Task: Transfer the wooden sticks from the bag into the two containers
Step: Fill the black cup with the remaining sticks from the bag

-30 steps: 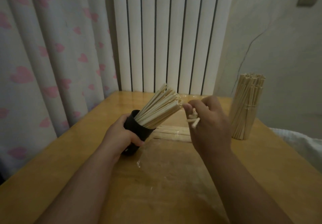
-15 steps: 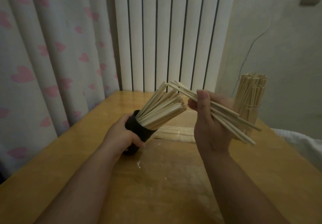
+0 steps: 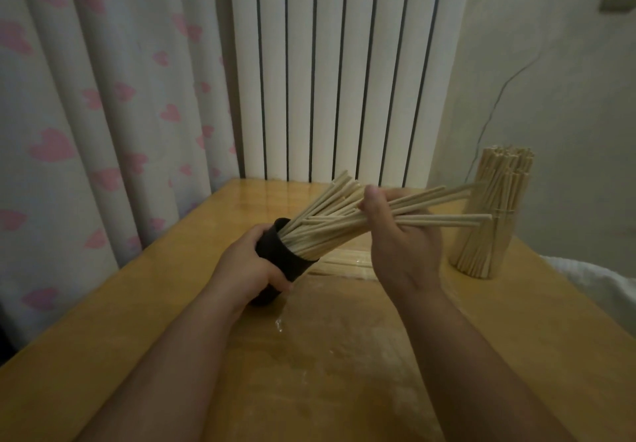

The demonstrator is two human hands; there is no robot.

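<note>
Currently left hand (image 3: 247, 266) is gripping the tilted black cup (image 3: 285, 262); right hand (image 3: 402, 242) is clamping a fanned bunch of wooden sticks (image 3: 344, 224), ends entering the cup mouth. Sticks are looking light, stiff and prone to sliding apart; gripping mid-length seems best.

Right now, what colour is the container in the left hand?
The container is black; head view.

Head-worn camera looks forward and down, close over the table (image 3: 144, 307).
</note>
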